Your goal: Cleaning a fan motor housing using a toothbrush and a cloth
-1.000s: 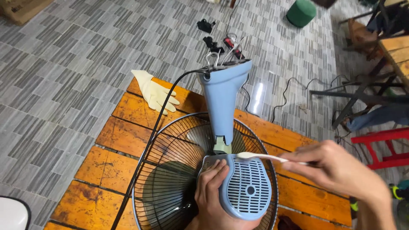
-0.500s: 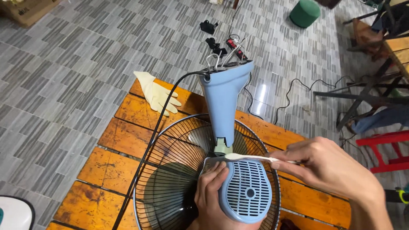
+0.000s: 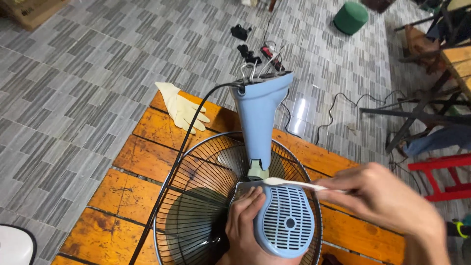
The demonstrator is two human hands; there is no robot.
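informal home repair spot, likely a patio or open room. grey patterned tile floor [image 3: 73, 73]; worn orange wooden-slat worktop [image 3: 142, 162] carrying a partly dismantled blue electric fan [image 3: 265, 147] with its wire guard [image 3: 196, 206]. loose black parts [image 3: 243, 41] and cable [image 3: 338, 105] lie on the floor. cream rubber glove [image 3: 181, 108] on the worktop, red stool [image 3: 441, 176] and green pouffe [image 3: 350, 17] nearby.

The fan housing [image 3: 287, 223] and its neck [image 3: 258, 120] look like smooth, matt pale-blue plastic; the guard [image 3: 196, 196] is thin dark metal wire with a slight sheen; the worktop [image 3: 142, 162] is varnished orange wood, worn and blotchy; the glove [image 3: 181, 108] looks like cream rubber; the floor [image 3: 73, 73] is grey tile, faintly glossy
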